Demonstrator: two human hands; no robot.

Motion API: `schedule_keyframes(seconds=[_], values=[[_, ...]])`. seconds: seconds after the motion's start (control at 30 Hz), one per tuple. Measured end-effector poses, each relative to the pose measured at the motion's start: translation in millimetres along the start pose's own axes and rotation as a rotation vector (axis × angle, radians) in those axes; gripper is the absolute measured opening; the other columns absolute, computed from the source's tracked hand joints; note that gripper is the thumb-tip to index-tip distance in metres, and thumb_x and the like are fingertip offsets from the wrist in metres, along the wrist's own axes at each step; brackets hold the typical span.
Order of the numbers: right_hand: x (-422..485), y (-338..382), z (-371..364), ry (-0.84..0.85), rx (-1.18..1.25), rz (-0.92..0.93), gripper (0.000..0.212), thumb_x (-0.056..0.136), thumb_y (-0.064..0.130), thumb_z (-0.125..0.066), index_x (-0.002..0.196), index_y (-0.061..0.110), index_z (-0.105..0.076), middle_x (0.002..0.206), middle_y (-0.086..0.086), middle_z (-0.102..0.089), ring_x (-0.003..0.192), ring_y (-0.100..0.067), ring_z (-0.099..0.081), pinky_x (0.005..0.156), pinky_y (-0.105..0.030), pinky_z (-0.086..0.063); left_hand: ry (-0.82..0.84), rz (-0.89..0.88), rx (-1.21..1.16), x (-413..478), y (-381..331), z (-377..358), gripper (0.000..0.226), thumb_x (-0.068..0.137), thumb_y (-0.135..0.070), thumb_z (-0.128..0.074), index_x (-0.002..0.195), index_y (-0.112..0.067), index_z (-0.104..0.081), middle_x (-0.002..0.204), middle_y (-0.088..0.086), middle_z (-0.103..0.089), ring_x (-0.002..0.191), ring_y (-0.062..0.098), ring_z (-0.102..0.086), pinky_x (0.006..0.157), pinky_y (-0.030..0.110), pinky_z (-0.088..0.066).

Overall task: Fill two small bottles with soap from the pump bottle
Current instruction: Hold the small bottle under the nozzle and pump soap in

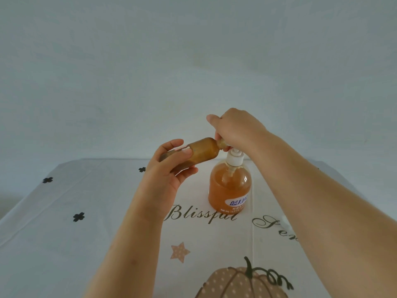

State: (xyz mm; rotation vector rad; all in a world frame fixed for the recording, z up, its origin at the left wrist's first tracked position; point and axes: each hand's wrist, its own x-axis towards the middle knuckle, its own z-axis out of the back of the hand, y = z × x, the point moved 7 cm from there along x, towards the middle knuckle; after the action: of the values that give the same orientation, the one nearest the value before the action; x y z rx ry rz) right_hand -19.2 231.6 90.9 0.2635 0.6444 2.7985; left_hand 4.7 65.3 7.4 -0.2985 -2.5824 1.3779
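The pump bottle (229,188) stands upright on the tablecloth (86,233), nearest me. Just above and left of it, my left hand (169,168) wraps its fingers and thumb round the base end of the small bottle (202,148). The bottle lies almost level, its long axis running left to right and its neck pointing at the pump head (235,158). Furthest off, my right hand (234,127) curls down round that neck, directly over the pump. I can't tell whether it also presses the pump.

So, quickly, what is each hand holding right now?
Left hand: grips the small amber bottle by its body.
Right hand: pinches that bottle's neck, above the white pump head.
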Motion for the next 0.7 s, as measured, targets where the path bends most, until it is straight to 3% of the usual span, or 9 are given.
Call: schedule_keyframes(seconds=[0.27, 0.43, 0.53, 0.7], values=[[2.6, -4.2, -4.3, 0.037, -0.034, -0.033, 0.050, 0.100, 0.050, -0.037, 0.091, 0.012, -0.069, 0.077, -0.006, -0.071, 0.070, -0.022, -0.064, 0.067, -0.033, -0.045, -0.009, 0.019, -0.006, -0.4, 2.2, 1.4, 0.039, 0.068, -0.011, -0.073, 0.106, -0.012, -0.062, 0.095, 0.007, -0.066, 0.081, 0.020, -0.068, 0.071, 0.029, -0.056], [0.5, -9.2, -7.6, -0.047, -0.005, -0.045, 0.054, 0.100, 0.054, -0.036, 0.089, 0.014, -0.071, 0.075, -0.003, -0.066, 0.065, -0.019, -0.059, 0.057, -0.029, -0.039, -0.042, 0.034, 0.007, 1.1, 4.6, 4.8, 0.033, 0.072, -0.010, -0.068, 0.104, -0.011, -0.063, 0.094, 0.007, -0.067, 0.082, 0.019, -0.068, 0.070, 0.030, -0.055], [-1.9, -8.0, -6.0, -0.065, 0.002, -0.044, 0.054, 0.099, 0.055, -0.036, 0.088, 0.014, -0.070, 0.075, -0.002, -0.066, 0.064, -0.018, -0.058, 0.055, -0.029, -0.037, -0.048, 0.045, 0.003, -0.6, 5.8, 3.6, 0.044, 0.062, -0.014, -0.072, 0.105, -0.010, -0.064, 0.093, 0.007, -0.068, 0.082, 0.019, -0.069, 0.070, 0.030, -0.056], [-0.4, -6.8, -4.5, -0.062, 0.010, -0.041, 0.043, 0.098, 0.044, -0.043, 0.092, 0.013, -0.072, 0.080, -0.003, -0.069, 0.064, -0.019, -0.059, 0.056, -0.029, -0.040, -0.041, 0.042, -0.007, -1.8, 4.6, 1.6, 0.043, 0.061, -0.014, -0.074, 0.103, -0.011, -0.063, 0.094, 0.007, -0.068, 0.083, 0.019, -0.069, 0.072, 0.030, -0.056]])
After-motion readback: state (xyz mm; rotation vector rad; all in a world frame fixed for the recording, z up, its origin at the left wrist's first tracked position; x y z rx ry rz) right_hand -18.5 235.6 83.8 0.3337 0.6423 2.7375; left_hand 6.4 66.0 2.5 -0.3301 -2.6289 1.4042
